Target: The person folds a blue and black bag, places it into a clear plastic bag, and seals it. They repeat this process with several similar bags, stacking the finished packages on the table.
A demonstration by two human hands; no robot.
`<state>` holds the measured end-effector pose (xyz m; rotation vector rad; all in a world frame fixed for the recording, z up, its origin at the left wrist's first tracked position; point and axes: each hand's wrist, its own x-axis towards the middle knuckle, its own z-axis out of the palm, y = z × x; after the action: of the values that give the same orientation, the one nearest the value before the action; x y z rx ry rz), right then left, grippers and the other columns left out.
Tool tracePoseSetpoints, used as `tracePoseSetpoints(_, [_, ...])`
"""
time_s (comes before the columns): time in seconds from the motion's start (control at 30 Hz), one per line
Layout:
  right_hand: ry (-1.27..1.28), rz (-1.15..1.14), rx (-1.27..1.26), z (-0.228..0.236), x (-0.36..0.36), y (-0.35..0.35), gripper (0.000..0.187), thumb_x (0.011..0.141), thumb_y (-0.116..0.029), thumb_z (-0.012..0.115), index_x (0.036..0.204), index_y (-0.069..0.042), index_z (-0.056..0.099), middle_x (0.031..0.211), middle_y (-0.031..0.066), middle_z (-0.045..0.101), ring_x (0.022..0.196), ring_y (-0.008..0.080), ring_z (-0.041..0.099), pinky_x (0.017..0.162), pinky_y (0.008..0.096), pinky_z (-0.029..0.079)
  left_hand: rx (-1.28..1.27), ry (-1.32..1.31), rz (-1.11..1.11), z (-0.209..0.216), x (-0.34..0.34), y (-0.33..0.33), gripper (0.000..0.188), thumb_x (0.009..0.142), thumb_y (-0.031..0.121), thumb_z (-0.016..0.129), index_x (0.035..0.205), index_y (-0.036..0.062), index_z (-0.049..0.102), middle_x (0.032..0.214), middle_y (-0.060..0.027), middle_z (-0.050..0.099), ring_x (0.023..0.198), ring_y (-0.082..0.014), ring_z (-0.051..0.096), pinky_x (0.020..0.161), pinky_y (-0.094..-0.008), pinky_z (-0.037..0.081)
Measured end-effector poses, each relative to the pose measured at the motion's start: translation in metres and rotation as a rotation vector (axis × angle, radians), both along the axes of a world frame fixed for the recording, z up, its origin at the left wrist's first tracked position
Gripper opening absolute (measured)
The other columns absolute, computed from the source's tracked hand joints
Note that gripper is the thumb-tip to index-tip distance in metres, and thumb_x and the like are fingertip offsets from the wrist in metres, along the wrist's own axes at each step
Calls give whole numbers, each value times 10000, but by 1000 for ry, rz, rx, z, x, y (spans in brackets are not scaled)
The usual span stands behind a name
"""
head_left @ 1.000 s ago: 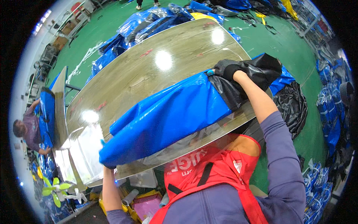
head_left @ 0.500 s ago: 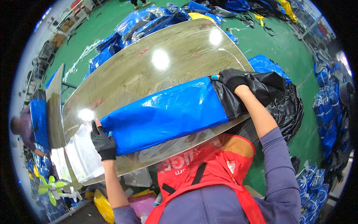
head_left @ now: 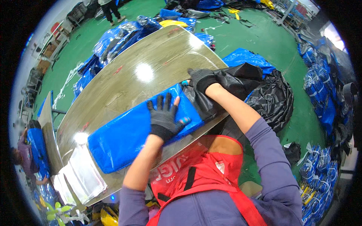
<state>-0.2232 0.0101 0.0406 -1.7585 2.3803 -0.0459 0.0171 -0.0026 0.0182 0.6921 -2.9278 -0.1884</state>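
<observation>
A long, flat tarpaulin piece has a blue part (head_left: 122, 141) and a crinkled black part (head_left: 235, 81), and it lies across the tabletop (head_left: 109, 90). My left hand (head_left: 164, 117), in a dark knit glove with bare thumb tip, presses on the blue part with fingers spread. At the far edge, near the blue-black seam, my right hand (head_left: 201, 80) is closed on the black part, its fingertips partly hidden. The black end hangs bunched over the table's right side. A clear plastic sheet (head_left: 85, 177) covers the table's left end.
Blue plastic-wrapped bundles (head_left: 118, 39) lie on the green floor (head_left: 256, 35) beyond the table. Tied blue bundles (head_left: 318, 177) are stacked at right. A co-worker (head_left: 27, 152) handles a blue piece at far left. Another person (head_left: 109, 9) stands at the back.
My left hand has moved from the blue part's left end to its middle right and lies flat there. My right hand stays at the seam. The whole view has shifted.
</observation>
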Motion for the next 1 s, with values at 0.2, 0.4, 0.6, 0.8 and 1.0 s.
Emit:
tracePoseSetpoints(0.2, [160,-101,90,40,-76,91,439,901,-448,501,1249,-195,583,1150,123,633,1021,305,603,914,442,436,-8,42,7,-40,-6,8,915,751,715,527,1441,135,368,1514,-224,256,1416,-431,164,1101,-640,2])
tracePoseSetpoints(0.4, [1,-85,-197,-21,-108,98,451,902,-500,508,1252,-229,600,1224,121,599,1137,318,556,971,435,419,56,243,-146,-23,-61,11,935,780,666,542,1412,9,337,1463,-265,321,1386,-429,246,1129,-578,82])
tracePoseSetpoints(0.6, [-1499,-593,-1162,-83,-141,172,613,860,-459,633,1280,-25,527,1276,179,546,1159,335,546,1000,466,420,-15,84,19,-31,-87,19,978,751,670,565,1436,24,300,1494,-250,265,1417,-386,193,1133,-574,68])
tracePoseSetpoints(0.8, [-1356,-283,-995,-20,-11,151,479,859,-337,634,1240,-65,533,1223,157,572,1093,318,567,952,412,454,15,38,-35,-38,-79,11,894,769,656,547,1388,30,389,1439,-204,349,1375,-365,249,1098,-571,125])
tracePoseSetpoints(1.0, [-217,458,-783,18,125,85,647,728,-325,644,1336,-152,511,1342,218,482,1258,469,392,1052,684,161,96,58,-101,-31,-37,27,629,879,536,500,1283,54,522,1277,-168,522,1241,-343,424,1037,-481,290])
